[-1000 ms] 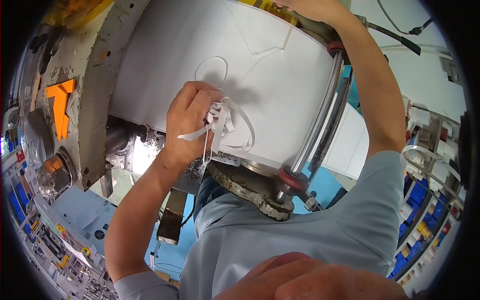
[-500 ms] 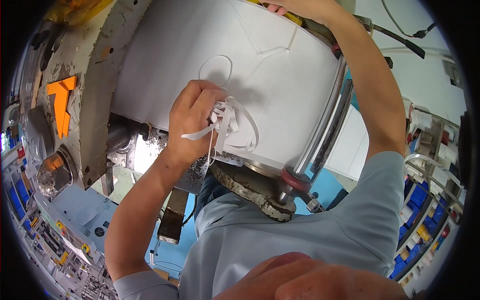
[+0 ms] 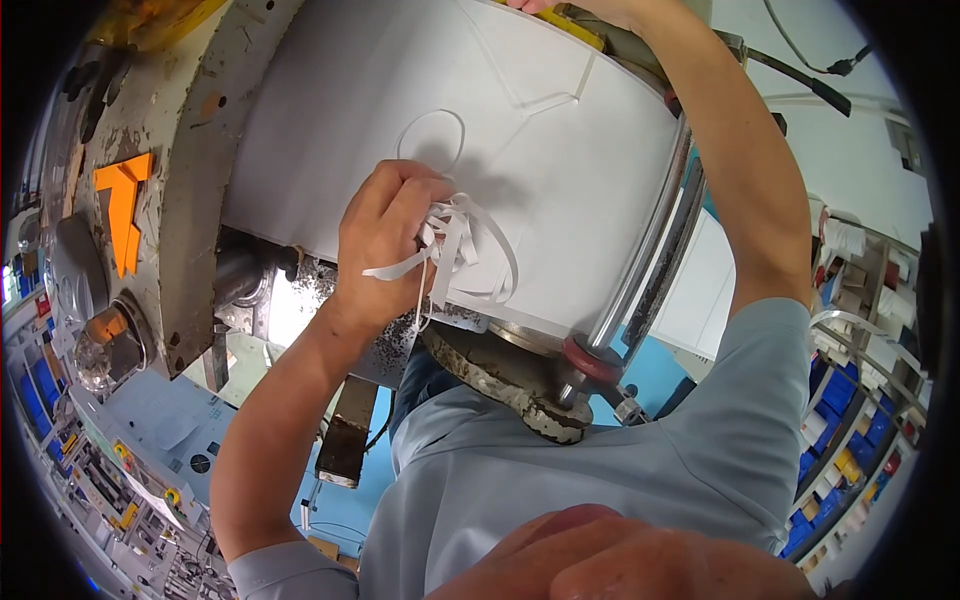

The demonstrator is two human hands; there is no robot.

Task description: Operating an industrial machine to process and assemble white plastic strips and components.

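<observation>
My left hand [image 3: 385, 240] is closed around a loose bundle of narrow white paper strips [image 3: 462, 245], whose loops hang out past the fingers. It rests over a broad white paper sheet [image 3: 330, 150] that spreads across the machine. Another thin strip [image 3: 545, 103] lies bent on the sheet near its far right. Stretched to the far edge, my right hand [image 3: 590, 8] is cut off by the top of the picture, next to a yellow part [image 3: 575, 28]. What its fingers do there is hidden.
A worn cream machine housing [image 3: 190, 180] with an orange marker [image 3: 122, 210] stands at left. A steel roller [image 3: 640, 260] with a red collar [image 3: 592, 358] runs along the right side. A chipped metal bracket [image 3: 510, 385] lies close to my body. Shelves with blue bins [image 3: 835, 400] line the right.
My right hand has shifted slightly farther away and to the left along the far edge, showing more of the yellow part. My left hand and the strips stay in place.
</observation>
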